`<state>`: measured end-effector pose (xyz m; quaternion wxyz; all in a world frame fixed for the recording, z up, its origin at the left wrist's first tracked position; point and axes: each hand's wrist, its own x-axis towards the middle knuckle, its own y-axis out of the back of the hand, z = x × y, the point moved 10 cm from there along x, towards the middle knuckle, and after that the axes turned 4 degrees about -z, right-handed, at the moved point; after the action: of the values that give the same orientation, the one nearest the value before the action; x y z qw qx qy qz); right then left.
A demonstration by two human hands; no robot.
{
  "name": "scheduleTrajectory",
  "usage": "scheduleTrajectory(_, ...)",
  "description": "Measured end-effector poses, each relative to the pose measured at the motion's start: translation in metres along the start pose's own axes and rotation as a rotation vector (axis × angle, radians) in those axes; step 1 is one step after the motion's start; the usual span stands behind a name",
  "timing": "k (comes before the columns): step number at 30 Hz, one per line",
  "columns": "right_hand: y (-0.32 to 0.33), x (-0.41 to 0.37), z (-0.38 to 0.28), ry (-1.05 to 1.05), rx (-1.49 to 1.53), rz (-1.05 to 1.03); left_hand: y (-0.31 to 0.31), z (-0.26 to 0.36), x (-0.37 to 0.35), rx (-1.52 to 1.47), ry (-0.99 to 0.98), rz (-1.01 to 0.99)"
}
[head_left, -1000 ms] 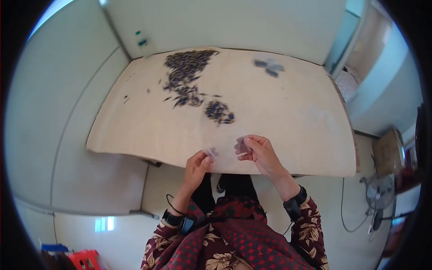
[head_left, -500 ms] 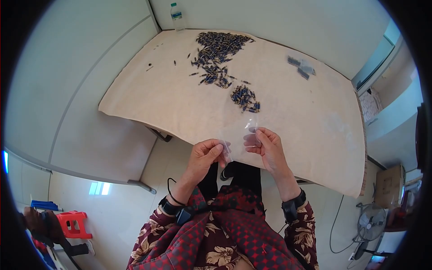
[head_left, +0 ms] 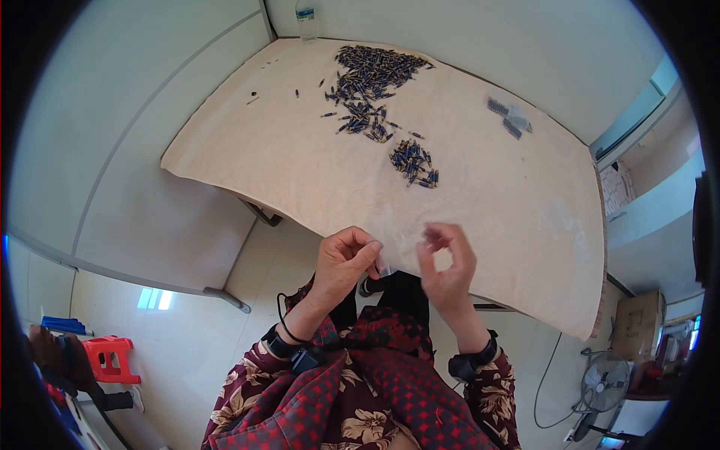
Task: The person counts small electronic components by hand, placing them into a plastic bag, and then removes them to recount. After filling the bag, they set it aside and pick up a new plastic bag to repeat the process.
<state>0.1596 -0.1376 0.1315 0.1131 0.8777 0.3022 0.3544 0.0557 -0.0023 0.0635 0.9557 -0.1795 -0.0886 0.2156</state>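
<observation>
My left hand [head_left: 349,261] is closed, pinching the side of a clear plastic bag [head_left: 392,238] between thumb and fingers at the table's front edge. Just right of the bag is my right hand [head_left: 450,266], its thumb and fingers curled in a ring and smeared by motion; whether it touches the bag cannot be made out. Beyond the bag, a small heap of dark blue and brass-coloured cylindrical parts [head_left: 412,163] lies on the cloth. A larger pile of the same parts [head_left: 375,71] spreads toward the back.
A pale cloth covers the table [head_left: 495,225]. Black strips with clear plastic [head_left: 510,118] lie at the right, and a water bottle [head_left: 306,21] stands at the back left. On the floor are a red stool [head_left: 111,358], a fan [head_left: 604,381] and a cardboard box [head_left: 636,324].
My right hand has come off its earlier flat pinch on the bag's right side and its fingers have curled. My left hand keeps its hold on the bag. The camera view has shifted slightly.
</observation>
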Motion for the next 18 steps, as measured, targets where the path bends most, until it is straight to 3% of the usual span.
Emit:
scheduleTrajectory(2,-0.027,-0.006,-0.013,-0.022,0.101,-0.218,0.001,0.001,0.001,0.067,-0.023,0.036)
scheduleTrajectory(7,-0.061,-0.013,0.001,-0.235,0.38,-0.331,-0.001,0.004,0.001,0.108,-0.114,0.028)
scheduleTrajectory(10,-0.069,-0.02,0.018,-0.423,0.644,-0.313,0.002,0.003,-0.003,0.133,-0.005,0.041)
scheduleTrajectory(15,-0.058,-0.014,0.014,-0.343,0.422,-0.195,-0.001,0.006,0.0,0.192,-0.044,0.048)
scheduleTrajectory(18,-0.047,-0.007,-0.001,-0.145,0.071,-0.138,0.0,0.009,0.0,0.362,-0.079,0.078)
